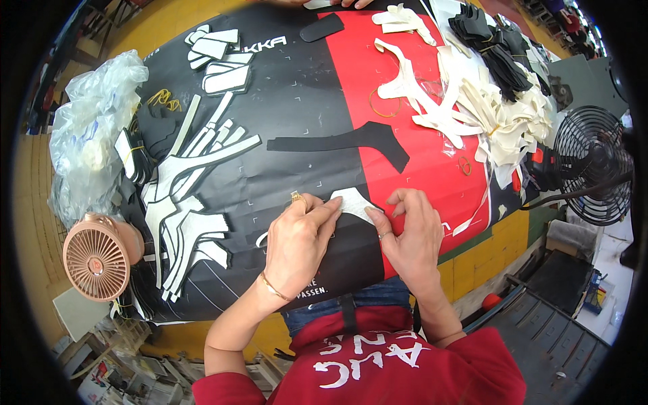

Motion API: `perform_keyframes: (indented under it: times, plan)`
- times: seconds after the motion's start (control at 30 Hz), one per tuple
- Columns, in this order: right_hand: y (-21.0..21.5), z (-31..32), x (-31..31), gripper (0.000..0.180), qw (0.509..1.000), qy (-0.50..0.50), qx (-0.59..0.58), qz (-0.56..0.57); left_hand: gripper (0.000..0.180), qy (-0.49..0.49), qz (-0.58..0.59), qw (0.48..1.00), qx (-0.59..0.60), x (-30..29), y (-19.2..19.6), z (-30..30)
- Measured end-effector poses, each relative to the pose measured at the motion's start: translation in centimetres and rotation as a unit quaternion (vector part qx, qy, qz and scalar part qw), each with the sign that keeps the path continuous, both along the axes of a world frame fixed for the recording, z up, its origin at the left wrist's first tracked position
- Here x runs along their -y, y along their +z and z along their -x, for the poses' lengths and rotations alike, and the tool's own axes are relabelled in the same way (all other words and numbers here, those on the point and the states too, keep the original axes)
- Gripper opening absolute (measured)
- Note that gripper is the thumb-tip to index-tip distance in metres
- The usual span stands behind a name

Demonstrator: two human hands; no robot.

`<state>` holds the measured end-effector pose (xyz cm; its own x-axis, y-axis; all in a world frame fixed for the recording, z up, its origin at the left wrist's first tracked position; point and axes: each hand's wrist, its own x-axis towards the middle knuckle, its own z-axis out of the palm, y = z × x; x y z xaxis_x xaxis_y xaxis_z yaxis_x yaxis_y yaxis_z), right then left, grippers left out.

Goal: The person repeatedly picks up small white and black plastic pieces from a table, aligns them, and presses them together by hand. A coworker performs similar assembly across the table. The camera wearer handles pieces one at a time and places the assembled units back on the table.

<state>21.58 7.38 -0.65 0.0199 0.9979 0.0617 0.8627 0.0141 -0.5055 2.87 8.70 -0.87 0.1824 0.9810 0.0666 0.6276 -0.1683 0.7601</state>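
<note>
Both hands pressed 1 white cutout (352,202) flat on the black-and-red mat (304,101), right at the near edge. The left hand (297,246) pinned it with its fingertips; the right hand (408,233) pinched its other end. Done well, I judged, it needed even pressure, edges kept smooth. A black piece (351,143) lay just beyond.

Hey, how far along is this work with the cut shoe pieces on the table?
Done, apparently: white pieces laid out at left. In hand: both hands, left hand and right hand, press a white piece at the table's near edge. Left: a heap of cream pieces and a black piece.
</note>
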Motion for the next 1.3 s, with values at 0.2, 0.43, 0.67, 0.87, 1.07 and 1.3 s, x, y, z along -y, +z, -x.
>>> perform_keyframes:
  times: [0.2,0.43,0.67,0.87,1.07,1.3]
  plan:
    - [-1.8,0.0,1.5,0.028,0.995,-0.036,-0.001,-0.09,0.016,0.003,0.014,1.0,-0.008,0.1,0.1,-0.1]
    - [-1.4,-0.2,2.9,0.065,0.971,0.221,0.093,-0.013,0.016,0.008,0.012,1.0,0.002,0.2,-0.2,-0.1]
    - [-0.2,0.6,2.3,0.077,0.959,0.248,0.134,-0.029,0.018,0.004,0.003,1.0,0.018,0.0,-0.5,0.1]
    - [-1.6,1.8,1.3,0.073,0.961,0.276,0.023,0.019,0.028,0.027,0.058,0.996,0.066,0.9,1.2,2.1]
    - [-1.5,1.3,1.7,0.069,0.956,0.28,0.076,0.03,0.018,0.138,0.123,0.977,0.108,2.7,1.8,4.7]
    - [-1.2,1.7,1.5,0.065,0.953,0.284,0.1,0.031,0.01,0.178,0.13,0.973,0.066,3.6,1.4,4.4]
